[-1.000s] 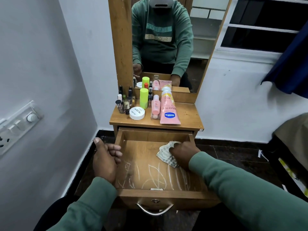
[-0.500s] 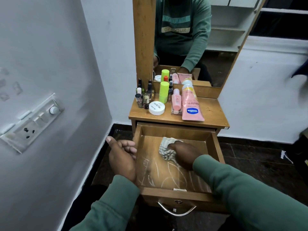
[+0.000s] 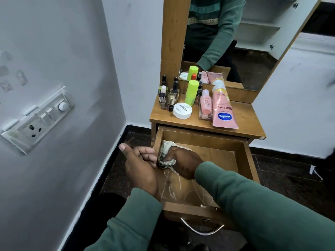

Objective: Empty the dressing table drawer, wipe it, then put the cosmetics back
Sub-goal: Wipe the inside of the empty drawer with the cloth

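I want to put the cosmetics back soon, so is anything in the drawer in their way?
Only the right hand and its cloth, in the drawer's left rear corner, with the left hand at the left wall. Nothing else shows inside, though a sleeve hides the front right.

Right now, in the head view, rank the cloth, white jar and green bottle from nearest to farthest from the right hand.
1. Cloth, gripped in the right hand, drawer left side.
2. White jar, tabletop front left.
3. Green bottle, behind the jar, by the mirror.
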The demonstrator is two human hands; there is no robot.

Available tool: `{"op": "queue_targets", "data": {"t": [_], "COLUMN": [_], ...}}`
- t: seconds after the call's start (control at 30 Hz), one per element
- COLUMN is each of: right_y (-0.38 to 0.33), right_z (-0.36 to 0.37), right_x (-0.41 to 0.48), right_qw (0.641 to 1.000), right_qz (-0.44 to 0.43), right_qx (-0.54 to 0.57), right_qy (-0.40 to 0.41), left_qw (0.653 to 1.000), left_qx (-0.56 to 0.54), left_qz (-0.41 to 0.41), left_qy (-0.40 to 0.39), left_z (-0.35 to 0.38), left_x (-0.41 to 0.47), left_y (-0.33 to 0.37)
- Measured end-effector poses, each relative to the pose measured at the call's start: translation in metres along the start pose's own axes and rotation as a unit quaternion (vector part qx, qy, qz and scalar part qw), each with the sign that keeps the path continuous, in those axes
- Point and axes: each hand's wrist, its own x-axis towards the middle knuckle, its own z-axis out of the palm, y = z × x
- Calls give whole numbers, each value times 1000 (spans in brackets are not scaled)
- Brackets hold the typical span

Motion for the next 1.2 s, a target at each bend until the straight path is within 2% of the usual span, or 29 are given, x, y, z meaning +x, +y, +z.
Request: {"op": "queue_targets", "data": {"t": [0.33,0.7,0.87,1.03,1.2], "right_y": [-17,-25,-17,3,3], "right_z": [15,24,19,12,-2], "right_x": [-19,-29,-32,-43,-49], "right_qw": [994,989,986,978,966], "right_qz": [-59,-39,-21,-74,-162], "right_qx": [66,40,-43,-77,-138], "right_qy": [-72,-139,-162,-179,-147], "left_qw": [999,999,999,999,999], "left_qx": [-19,30,36,39,40], "left_qz": [-20,-13,-9,-12,-9], "left_qy": [-17,-17,-18,-24,-25], "left_z": [0,1,2,2,1], "left_x": [-4,-12,-11,-11,-10], "left_y": [3,8,9,8,7]}}
